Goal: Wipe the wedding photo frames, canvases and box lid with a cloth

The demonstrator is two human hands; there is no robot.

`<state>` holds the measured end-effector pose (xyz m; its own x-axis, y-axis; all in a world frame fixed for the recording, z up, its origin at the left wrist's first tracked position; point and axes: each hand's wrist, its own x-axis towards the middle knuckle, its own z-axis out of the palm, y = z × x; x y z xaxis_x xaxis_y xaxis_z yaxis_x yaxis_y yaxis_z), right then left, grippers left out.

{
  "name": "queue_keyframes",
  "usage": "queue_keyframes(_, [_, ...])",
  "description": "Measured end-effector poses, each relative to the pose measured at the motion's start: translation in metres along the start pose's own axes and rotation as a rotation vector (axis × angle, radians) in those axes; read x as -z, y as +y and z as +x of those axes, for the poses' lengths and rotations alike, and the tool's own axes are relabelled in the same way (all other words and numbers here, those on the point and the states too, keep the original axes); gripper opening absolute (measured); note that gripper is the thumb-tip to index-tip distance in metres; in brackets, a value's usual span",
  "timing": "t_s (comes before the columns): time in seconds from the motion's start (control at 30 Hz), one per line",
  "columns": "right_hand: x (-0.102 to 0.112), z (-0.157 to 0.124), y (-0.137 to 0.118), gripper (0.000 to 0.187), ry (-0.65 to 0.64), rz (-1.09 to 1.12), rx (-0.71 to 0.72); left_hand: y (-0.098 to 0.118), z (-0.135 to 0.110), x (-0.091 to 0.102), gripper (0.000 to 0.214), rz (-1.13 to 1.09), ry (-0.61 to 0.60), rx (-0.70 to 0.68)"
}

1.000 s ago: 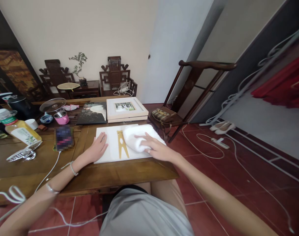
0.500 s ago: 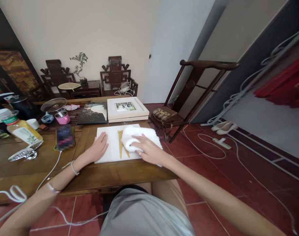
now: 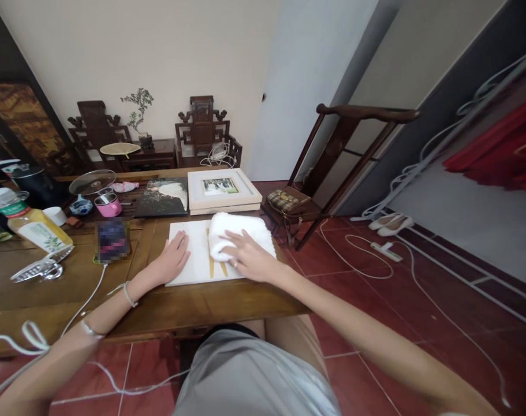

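A flat white board (image 3: pixel 185 277) lies near the front edge of the wooden table. Flat on its left part rests my left hand (image 3: pixel 175 257), fingers stretched out and holding nothing. My right hand (image 3: pixel 250 257) grips a folded white towel (image 3: pixel 241 225) and presses it onto the board's right half. From beneath the towel's left side shows a yellow-gold shape with two narrow legs (image 3: pixel 211 268); its upper part is mostly covered. Whether it is printed or a loose piece I cannot tell.
Behind the board sit a framed picture (image 3: pixel 223 199) and a dark picture panel (image 3: pixel 159 202). Leftward are a pink cup (image 3: pixel 108 204), an oil bottle (image 3: pixel 37 226), a silver hair clip (image 3: pixel 44 268) and a blurred-out device (image 3: pixel 112 240) on a cable. A wooden chair (image 3: pixel 344 150) stands right.
My right hand has slid the towel left and slightly away from me, covering more of the yellow-gold shape. The left hand stays on the board.
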<state>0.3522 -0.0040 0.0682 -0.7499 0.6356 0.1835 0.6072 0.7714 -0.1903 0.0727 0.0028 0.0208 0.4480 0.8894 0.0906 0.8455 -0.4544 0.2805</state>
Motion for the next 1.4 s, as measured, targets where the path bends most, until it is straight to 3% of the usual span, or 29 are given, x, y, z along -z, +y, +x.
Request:
queue_keyframes(0.17, [0.01,-0.048,-0.047,0.037,-0.099,0.019,0.09,0.001,0.0,0.0,0.057,-0.002,0.003,0.014])
queue_keyframes(0.3, [0.008,-0.058,-0.062,0.035,-0.117,0.012,0.138,0.003,0.0,0.001,0.057,-0.006,-0.002,0.015])
queue_keyframes(0.43, [0.002,-0.035,-0.05,0.036,-0.06,-0.003,0.093,0.001,0.0,0.0,0.058,-0.003,-0.004,0.004])
queue_keyframes(0.7, [-0.007,0.047,0.005,0.037,0.024,-0.067,0.059,-0.007,0.001,-0.006,0.058,-0.012,0.018,-0.014])
queue_keyframes(0.83, [-0.01,0.061,0.017,0.037,0.054,-0.07,0.044,-0.006,0.001,-0.004,0.058,-0.014,0.002,-0.013])
queue_keyframes(1.03, [-0.011,0.023,-0.018,0.036,0.01,-0.132,0.112,-0.004,0.0,-0.003,0.059,-0.03,0.007,-0.005])
queue_keyframes(1.23, [0.007,-0.032,-0.063,0.032,-0.099,-0.047,0.252,-0.005,0.0,-0.003,0.06,-0.018,0.001,-0.004])
queue_keyframes(1.4, [0.012,-0.034,-0.064,0.034,-0.1,-0.013,0.26,-0.008,0.0,-0.006,0.059,-0.008,0.022,-0.026])
